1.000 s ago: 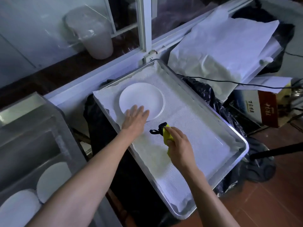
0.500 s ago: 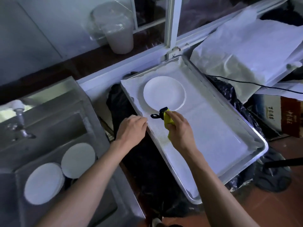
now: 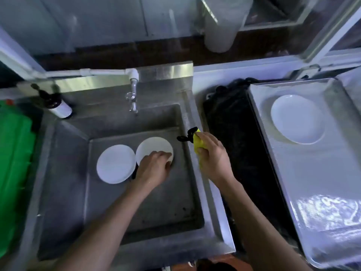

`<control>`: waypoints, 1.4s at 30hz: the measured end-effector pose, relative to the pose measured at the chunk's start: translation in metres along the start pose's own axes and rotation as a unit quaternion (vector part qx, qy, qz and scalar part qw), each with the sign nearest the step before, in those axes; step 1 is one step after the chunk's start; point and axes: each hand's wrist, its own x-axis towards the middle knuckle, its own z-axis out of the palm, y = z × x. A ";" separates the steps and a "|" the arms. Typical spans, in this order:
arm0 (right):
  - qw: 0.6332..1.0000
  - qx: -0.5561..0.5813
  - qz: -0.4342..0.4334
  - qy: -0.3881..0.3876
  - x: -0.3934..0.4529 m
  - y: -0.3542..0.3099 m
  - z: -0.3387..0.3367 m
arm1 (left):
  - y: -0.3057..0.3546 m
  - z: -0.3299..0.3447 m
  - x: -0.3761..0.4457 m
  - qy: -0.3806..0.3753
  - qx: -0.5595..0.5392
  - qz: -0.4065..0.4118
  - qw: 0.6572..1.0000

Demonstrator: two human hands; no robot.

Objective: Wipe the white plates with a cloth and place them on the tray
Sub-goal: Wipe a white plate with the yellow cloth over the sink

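The steel sink [image 3: 187, 192] is holding two white plates: the left hand [image 3: 154, 169] is reaching into the basin, its curled fingers closing over the near rim of the right-hand plate [image 3: 153, 150], while the left-hand plate [image 3: 115, 164] is lying flat just beside it, the two rims appearing to touch. A dark object is showing between the plates under the left hand, too hidden to identify. The right hand [image 3: 212, 156] is hovering over the sink's right rim, fingers wrapped tightly around a yellow cloth [image 3: 198, 143] with a black loop sticking out. To the right, across a dark gap, the metal tray [image 3: 273, 163] is carrying one white plate on the tray [image 3: 298, 119] near its far end; the tray's right and near edges are running out of view. Farther back, a faucet [image 3: 132, 98] is hanging over the basin, a dark bottle [image 3: 53, 102] is standing at the far left corner, and a green container [image 3: 13, 163] is being cut off at the left edge.
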 end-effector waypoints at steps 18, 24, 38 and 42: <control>0.992 -0.024 0.067 -0.108 0.048 0.004 0.215 | -0.207 0.077 0.035 -0.089 -0.101 -0.154 0.979; 0.986 -0.044 0.070 -0.143 0.070 0.045 0.245 | -0.229 0.120 0.092 -0.093 -0.042 -0.127 0.987; 0.982 0.012 0.121 -0.145 0.081 0.084 0.278 | -0.250 0.176 0.141 -0.067 -0.067 -0.219 0.971; 0.981 0.017 0.128 -0.146 0.082 0.087 0.279 | -0.249 0.184 0.147 -0.045 -0.062 -0.232 0.970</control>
